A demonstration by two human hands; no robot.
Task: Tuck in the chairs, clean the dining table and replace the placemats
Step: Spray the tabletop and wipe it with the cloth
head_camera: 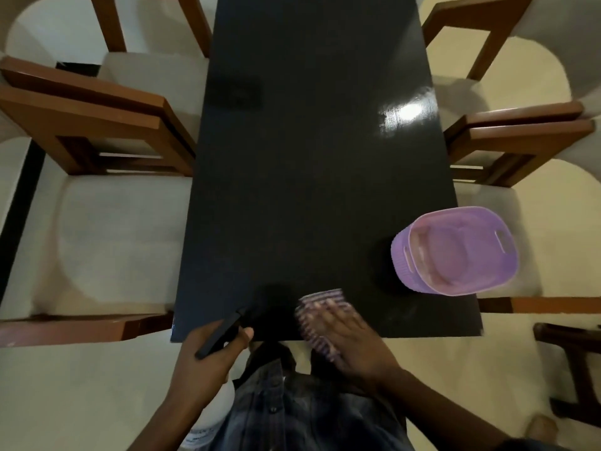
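A striped cloth (320, 315) is pressed flat under spread right-hand fingers (338, 315) near the purple basket (455, 255), left hand (208, 356) clamped on a spray bottle (211, 415); overlapping strokes along the worktop (309, 157) are advised.

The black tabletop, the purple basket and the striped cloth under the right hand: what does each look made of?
Black rectangular tabletop: probably lacquered wood or laminate, glossy; a bright glare patch shows faint grain-like streaks. Purple basket: moulded plastic, slightly translucent, with ribbed walls and cut-out handle slots. Purple-and-white striped cloth: soft woven fabric, matte, bunched under the right hand; motion blur hides the weave.
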